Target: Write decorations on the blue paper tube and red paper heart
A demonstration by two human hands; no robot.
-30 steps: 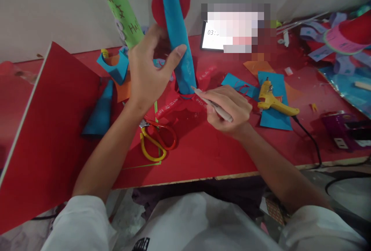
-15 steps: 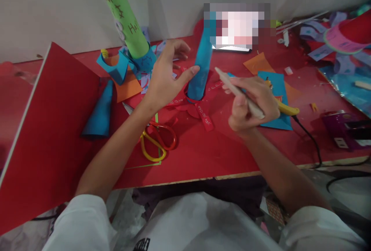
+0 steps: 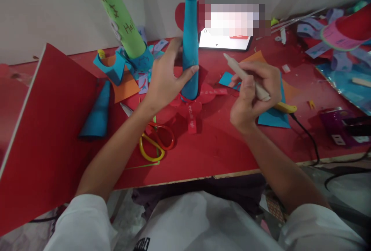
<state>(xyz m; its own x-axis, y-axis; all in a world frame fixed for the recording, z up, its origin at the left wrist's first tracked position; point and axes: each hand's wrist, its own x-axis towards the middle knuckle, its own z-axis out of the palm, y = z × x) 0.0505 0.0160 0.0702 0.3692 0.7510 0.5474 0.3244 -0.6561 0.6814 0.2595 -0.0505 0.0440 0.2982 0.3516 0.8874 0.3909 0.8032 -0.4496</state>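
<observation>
My left hand [image 3: 164,77] is closed round the lower part of a blue paper tube [image 3: 190,30], thumb in front and fingers behind. The tube stands upright on a red paper base [image 3: 192,117] whose strips spread out with white writing on them. Red rounded paper pieces [image 3: 180,17] show behind its upper end. In my right hand [image 3: 259,86] is a pale, tapered pen-like tube [image 3: 235,65], its tip pointing up and left, apart from the blue tube. Scissors [image 3: 152,157] with red and yellow handles lie below my left wrist.
A green paper tube [image 3: 123,23] with writing leans at the back left. Near it are a blue paper cone [image 3: 97,113] and a red board [image 3: 49,139]. A lit tablet [image 3: 226,44] stands behind. At right lie a yellow corded tool [image 3: 285,107] and a purple box [image 3: 332,127].
The blue tube has gone from leaning right to upright and its base has turned, the front strip swinging left. My right hand has shifted slightly right and up with the pale tube.
</observation>
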